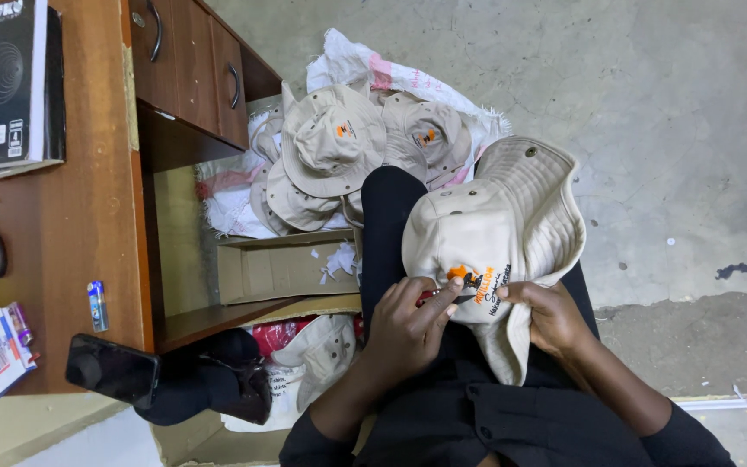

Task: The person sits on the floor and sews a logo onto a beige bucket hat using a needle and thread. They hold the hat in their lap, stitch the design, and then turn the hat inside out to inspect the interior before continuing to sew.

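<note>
A beige bucket hat [494,225] with an orange and black embroidered logo lies on my lap, over my black trousers. My left hand [408,320] presses a small red-handled tool against the hat just left of the logo, fingers curled round it. My right hand [551,313] pinches the hat's brim to the right of the logo and holds the cloth taut. Both sleeves are black.
A pile of several similar beige hats [339,147] rests on a white sack on the concrete floor ahead. A cardboard box [283,268] with paper scraps sits beside my knee. At the left, a wooden desk [79,216] carries a book, phone [112,370], scissors and small packets.
</note>
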